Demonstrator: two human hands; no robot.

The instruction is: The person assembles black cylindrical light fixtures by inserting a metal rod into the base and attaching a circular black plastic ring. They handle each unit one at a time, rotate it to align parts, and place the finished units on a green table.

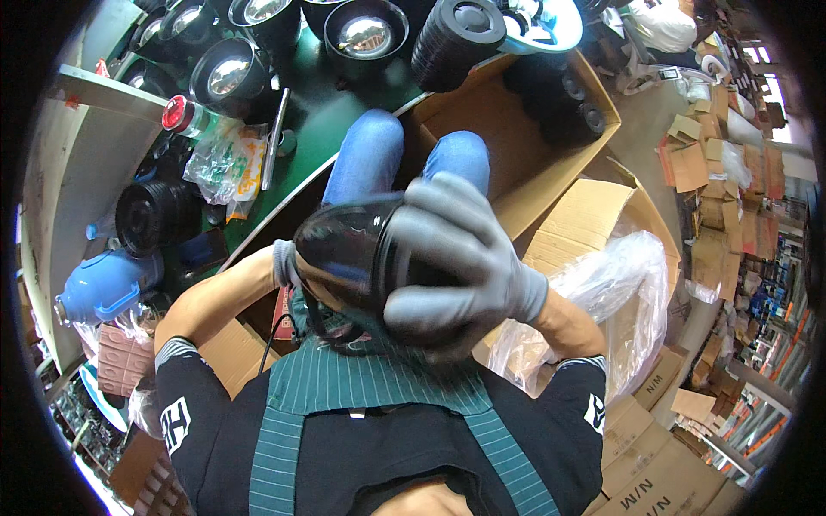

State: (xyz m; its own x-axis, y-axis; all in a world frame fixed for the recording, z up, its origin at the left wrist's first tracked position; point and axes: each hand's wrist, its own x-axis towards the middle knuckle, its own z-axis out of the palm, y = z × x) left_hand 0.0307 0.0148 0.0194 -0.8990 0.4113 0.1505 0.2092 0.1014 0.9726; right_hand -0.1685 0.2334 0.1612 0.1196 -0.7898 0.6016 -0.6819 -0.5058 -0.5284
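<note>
Near the tabletop's [314, 129] left end I've got a black stack [146, 215], then a red-lidded jar [179, 113], a crumpled plastic bag [213, 172] & a metal strip [275, 142] slanting toward the near edge. Silver-domed bowls [225, 73] sit toward the far edge.

Off the near edge, this side of the wearer's knees [370, 155], is the black piece [335, 245]: glossy, rounded, held up. L hand [287, 263] is mostly behind it; little past the wrist shows, so I can't tell what its fingers do. R hand [447, 258] is blurred, gloved fingers spread round the piece's right side, gripping it AFAICT.

A tall ribbed stack [452, 52] stands near the tabletop's right end, w/ a light-blue tub [571, 39] beside it. Past the right edge: a carton [613, 116] w/ black parts [572, 116] inside.

Progress, my read: prob. mid-batch. Carton parts may be done or just stock, can't tell; bowls prob. await a turn; this piece isn't yet set down.
</note>
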